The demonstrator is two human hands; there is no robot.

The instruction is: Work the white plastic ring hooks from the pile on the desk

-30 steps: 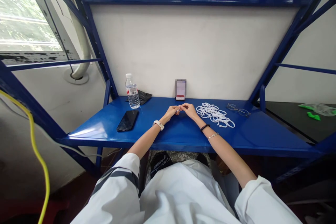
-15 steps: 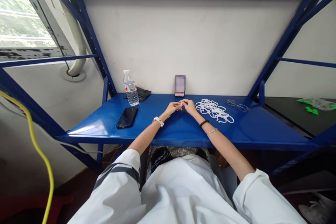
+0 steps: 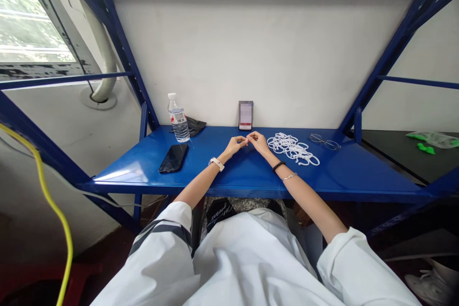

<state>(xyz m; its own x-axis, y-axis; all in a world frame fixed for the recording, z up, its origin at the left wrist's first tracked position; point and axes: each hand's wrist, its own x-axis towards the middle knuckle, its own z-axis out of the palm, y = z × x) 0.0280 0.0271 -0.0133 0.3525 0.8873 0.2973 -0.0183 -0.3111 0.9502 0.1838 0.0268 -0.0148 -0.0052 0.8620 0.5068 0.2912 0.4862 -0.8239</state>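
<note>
My left hand (image 3: 234, 145) and my right hand (image 3: 258, 141) meet fingertip to fingertip over the middle of the blue shelf (image 3: 229, 174). Both are pinched on a small white piece (image 3: 247, 140) between them, too small to name for sure. A pile of white plastic rings (image 3: 292, 148) lies just right of my right hand. A watch sits on my left wrist, and bracelets circle my right wrist.
A water bottle (image 3: 178, 118) stands at the back left with a black pouch (image 3: 195, 126) behind it. A dark phone (image 3: 173, 158) lies flat at the left. A small card stand (image 3: 245, 115) leans on the wall. Glasses (image 3: 324, 142) lie right of the rings.
My hands stay together in the same pinch at the shelf's middle. The view has tilted slightly, so everything sits a little higher in the frame.
</note>
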